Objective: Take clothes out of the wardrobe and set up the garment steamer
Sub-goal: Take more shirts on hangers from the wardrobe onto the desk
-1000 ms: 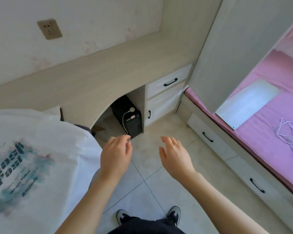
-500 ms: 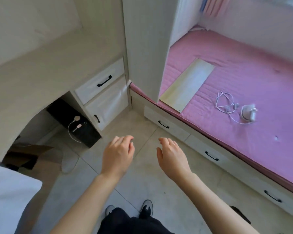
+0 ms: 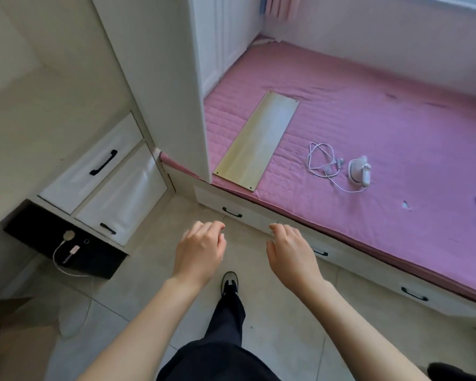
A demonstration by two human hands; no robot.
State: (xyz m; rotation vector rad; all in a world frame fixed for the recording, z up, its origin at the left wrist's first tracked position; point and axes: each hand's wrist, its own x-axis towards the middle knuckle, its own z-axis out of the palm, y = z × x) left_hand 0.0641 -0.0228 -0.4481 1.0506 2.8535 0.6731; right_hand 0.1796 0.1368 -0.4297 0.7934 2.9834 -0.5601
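Fingers of both the left hand (image 3: 199, 250) and the right hand (image 3: 290, 255) hang loosely curled, holding nothing, above the tiled floor (image 3: 280, 334). Well apart from them, the white garment steamer (image 3: 359, 171) lies on the pink bed (image 3: 396, 119), its cord (image 3: 320, 160) coiled just beside it, near a pale board (image 3: 257, 141).

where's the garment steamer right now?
Head view, right side: the garment steamer lies on the pink mattress, its white cord coiled just left of it, right of the wooden board. Neither hand touches it.
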